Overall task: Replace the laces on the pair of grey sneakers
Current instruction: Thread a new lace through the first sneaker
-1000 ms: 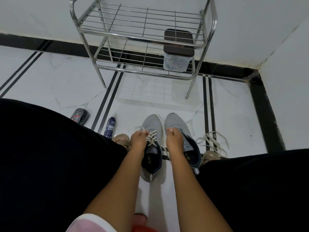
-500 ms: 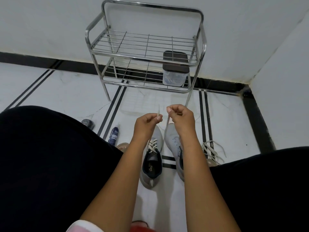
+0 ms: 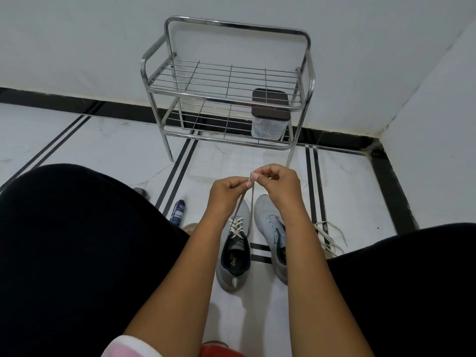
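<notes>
Taking the steel wire rack (image 3: 226, 83) against the wall as our landmark, we are seeing a blue spray can (image 3: 179, 211) lying on the floor in front of its left leg, partly behind a dark-clothed knee. Nearer us, in front of the rack's middle, we are curling our left hand (image 3: 226, 193) and pinching one end of the cream lace (image 3: 238, 225) between thumb and fingertip. That lace is running down taut to the left grey sneaker (image 3: 233, 256), which is lying toe toward the rack with its lower eyelets already crossed. Just beside the left hand, our right hand (image 3: 279, 182) is pinching the other lace end, the two tips meeting upright above the shoes. Beneath it the right grey sneaker (image 3: 273, 233) is lying next to its mate, eyelets bare, partly covered by our forearm. To the right of that, a loose cream lace (image 3: 329, 235) is lying tangled on the tile. On the rack's lower shelf, at its right end, a clear container with a brown lid (image 3: 269, 117) is sitting.
</notes>
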Demonstrator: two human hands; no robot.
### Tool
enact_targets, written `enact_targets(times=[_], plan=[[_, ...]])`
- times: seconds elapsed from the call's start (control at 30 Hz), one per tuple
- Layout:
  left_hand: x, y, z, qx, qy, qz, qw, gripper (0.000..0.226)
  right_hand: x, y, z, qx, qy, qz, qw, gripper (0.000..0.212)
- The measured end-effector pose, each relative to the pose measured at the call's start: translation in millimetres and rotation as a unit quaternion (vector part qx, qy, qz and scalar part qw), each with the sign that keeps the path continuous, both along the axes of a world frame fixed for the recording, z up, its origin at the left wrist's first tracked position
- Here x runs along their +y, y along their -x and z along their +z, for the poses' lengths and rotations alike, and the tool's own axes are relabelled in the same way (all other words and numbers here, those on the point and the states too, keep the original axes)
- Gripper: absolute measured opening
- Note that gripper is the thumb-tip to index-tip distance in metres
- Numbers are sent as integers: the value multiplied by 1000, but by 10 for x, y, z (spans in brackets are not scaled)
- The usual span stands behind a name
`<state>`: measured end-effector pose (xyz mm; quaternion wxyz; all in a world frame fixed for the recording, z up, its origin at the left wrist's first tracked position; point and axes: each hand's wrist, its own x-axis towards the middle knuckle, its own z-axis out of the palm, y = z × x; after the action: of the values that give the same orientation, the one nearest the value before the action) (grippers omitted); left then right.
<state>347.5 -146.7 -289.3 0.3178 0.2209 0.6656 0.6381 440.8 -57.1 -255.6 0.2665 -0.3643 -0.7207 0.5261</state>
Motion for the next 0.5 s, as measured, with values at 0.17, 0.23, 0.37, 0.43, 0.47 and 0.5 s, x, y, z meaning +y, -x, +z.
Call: enact_targets(times=[0.17, 0.23, 0.37, 0.43, 0.47, 0.5], plan=[[-8, 8, -3, 1, -3, 13, 1000, 18, -26, 30, -17, 2, 8, -6, 1000, 6], [-5, 22, -6, 7, -2, 14, 1000, 18, -32, 45, -31, 3, 11, -7, 1000, 5], [-6, 48, -36, 26, 2, 9, 1000, 14, -31, 75, -64, 5, 13, -6, 1000, 8], [-2, 49, -43, 37, -1, 5, 999, 11, -33, 82, -80, 7, 15, -4, 1000, 8], [0, 46, -47, 42, 1, 4, 999, 11, -36, 84, -85, 7, 19, -3, 1000, 7], [1, 49, -55, 43, 3, 5, 999, 11, -40, 83, -85, 4, 20, -5, 1000, 7]])
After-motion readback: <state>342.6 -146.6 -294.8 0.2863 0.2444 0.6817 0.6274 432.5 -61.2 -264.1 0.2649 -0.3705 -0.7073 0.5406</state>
